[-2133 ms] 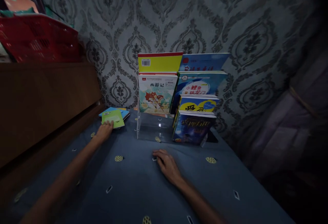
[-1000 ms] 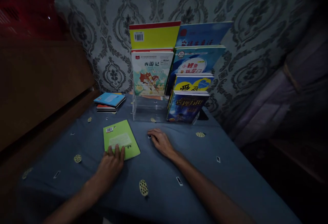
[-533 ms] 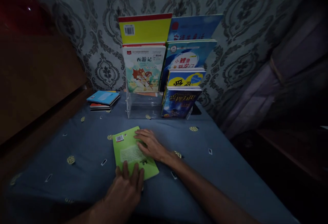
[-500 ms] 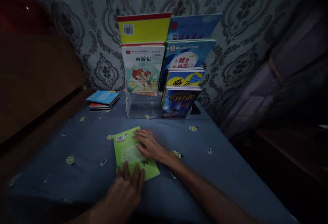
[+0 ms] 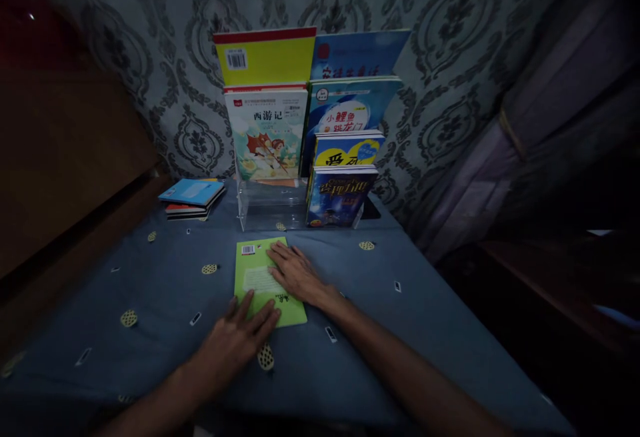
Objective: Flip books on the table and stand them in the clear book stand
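Far left, a dim brown cabinet, with something red above it, perhaps a basket but too dark to be sure. Just right of it, at the far end of the blue cloth, a stack, topped in blue, now without the green book of a moment ago. Next, the left hand, palm down on the lower left of the green book, fingers spread, clasping nothing. Under it, the green book: flat on the cloth, barcode up, brought over from the stack and now turned straighter, nearly square to the rack. Across its upper right, the right hand, shifted from bare cloth to book, fingers slightly apart and resting flat. So, by the look of it, steadied from both sides rather than by one hand alone; off the stack and near the rack. Just beyond, in the rack, a white book upright before a yellow one, plus a dark blue book at the right front. Farthest right, a purple curtain, tied back.
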Demonstrator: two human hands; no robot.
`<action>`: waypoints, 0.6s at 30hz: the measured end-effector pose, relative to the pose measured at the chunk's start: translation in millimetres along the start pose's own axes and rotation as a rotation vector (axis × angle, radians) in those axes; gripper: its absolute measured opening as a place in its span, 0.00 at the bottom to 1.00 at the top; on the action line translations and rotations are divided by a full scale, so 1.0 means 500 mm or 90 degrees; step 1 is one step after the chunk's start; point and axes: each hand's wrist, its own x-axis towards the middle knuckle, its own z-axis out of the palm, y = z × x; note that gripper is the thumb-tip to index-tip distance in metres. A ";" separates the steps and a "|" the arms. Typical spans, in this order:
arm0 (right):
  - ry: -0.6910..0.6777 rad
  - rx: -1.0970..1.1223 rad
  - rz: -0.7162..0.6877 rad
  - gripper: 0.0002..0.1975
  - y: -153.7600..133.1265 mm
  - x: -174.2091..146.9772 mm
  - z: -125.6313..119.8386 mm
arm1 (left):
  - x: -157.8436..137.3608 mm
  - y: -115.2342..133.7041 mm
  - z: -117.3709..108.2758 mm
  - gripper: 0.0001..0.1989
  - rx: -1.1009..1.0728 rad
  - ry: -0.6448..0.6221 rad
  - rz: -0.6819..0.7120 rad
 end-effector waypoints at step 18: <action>0.039 0.012 0.111 0.29 0.044 -0.019 -0.015 | 0.182 -0.191 0.078 0.21 -0.249 0.219 -0.200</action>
